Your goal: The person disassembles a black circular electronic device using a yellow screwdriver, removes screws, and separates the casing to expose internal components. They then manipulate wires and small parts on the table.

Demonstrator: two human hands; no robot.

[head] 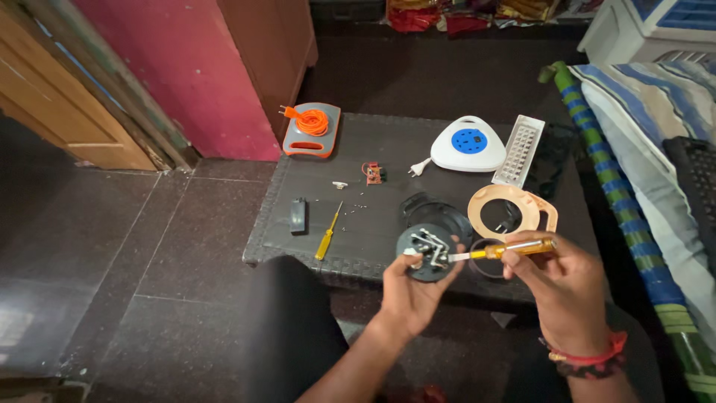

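My left hand [414,287] holds a round black part [426,252] with metal contacts and white wires on its face, just past the near edge of the low dark table [313,224]. My right hand [563,287] grips a screwdriver with a clear yellow handle [514,248]. Its tip touches the metal contacts on the black part. A red and black band is on my right wrist.
On the table lie a second yellow screwdriver [327,233], a small black piece [298,215], a small red circuit board [372,173], loose screws, a beige ring-shaped cover [511,211], a black round housing [431,210], a white and blue extension box [468,145], a white panel [520,150] and an orange cord reel [312,128]. A striped mattress [641,134] is at right.
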